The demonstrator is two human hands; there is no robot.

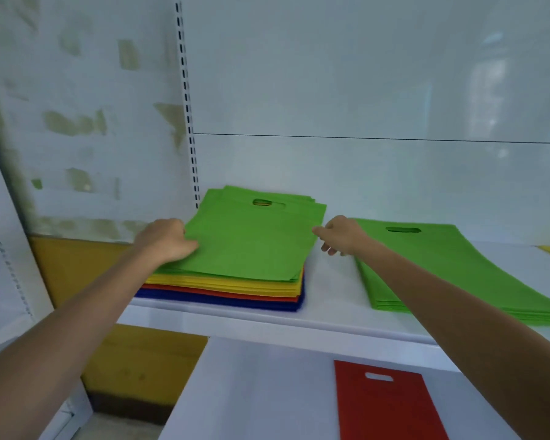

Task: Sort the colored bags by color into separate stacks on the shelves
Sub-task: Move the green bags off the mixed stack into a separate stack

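While your left hand grips the top green bag on the mixed stack, your right hand pinches its opposite edge between curled fingers.

Patchy pale wall with yellow base band beside white shelving.

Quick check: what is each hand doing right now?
Left hand: grips the left edge of the top green bag on the mixed stack.
Right hand: pinches that bag's right edge.
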